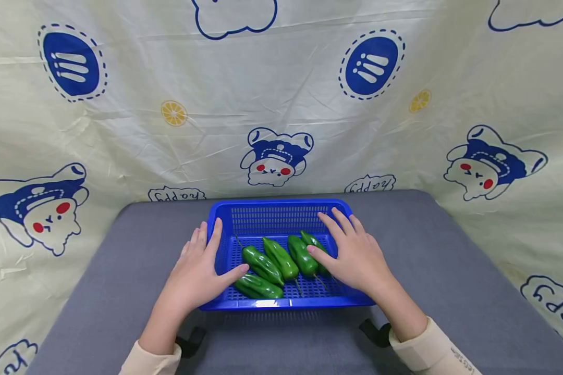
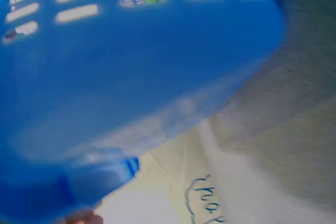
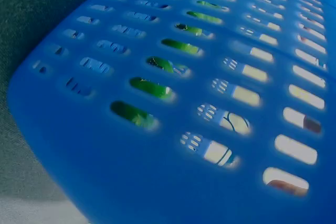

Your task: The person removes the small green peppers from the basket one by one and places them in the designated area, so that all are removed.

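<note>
A blue plastic basket with slotted walls sits on the grey table, holding several green peppers. The left hand lies along the basket's left side, fingers extended and the thumb reaching in over the rim. Over the right rim is the right hand, its fingers spread and its thumb above the rightmost peppers. Neither hand grips a pepper. Basket wall fills much of the left wrist view, with a fingertip low down. In the right wrist view, green shows through slots in the wall.
The grey tabletop extends on both sides of the basket. Behind it hangs a pale cloth printed with cartoon figures. Black straps show near both wrists, beside the light sleeves.
</note>
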The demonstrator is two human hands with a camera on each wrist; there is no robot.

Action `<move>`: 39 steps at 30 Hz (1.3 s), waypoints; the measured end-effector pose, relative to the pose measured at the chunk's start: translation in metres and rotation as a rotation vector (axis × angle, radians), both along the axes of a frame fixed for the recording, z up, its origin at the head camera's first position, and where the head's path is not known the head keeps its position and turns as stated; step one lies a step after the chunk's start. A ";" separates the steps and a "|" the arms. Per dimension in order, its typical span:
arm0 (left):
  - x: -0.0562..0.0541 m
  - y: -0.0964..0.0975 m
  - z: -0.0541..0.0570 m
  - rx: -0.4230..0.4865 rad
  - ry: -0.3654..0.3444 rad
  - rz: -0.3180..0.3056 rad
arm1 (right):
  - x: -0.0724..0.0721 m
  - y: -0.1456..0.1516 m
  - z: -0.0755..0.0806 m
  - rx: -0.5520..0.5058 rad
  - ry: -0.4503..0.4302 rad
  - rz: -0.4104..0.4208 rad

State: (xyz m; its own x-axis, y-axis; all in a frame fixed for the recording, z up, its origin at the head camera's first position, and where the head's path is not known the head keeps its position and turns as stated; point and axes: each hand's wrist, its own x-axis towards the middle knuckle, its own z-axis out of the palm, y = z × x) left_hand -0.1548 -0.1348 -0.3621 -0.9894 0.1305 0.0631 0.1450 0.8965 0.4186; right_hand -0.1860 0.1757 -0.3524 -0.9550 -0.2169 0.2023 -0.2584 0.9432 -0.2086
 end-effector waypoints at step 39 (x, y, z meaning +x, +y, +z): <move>0.028 -0.023 -0.034 0.380 -0.181 0.076 | -0.036 0.018 -0.001 -0.027 -0.116 0.027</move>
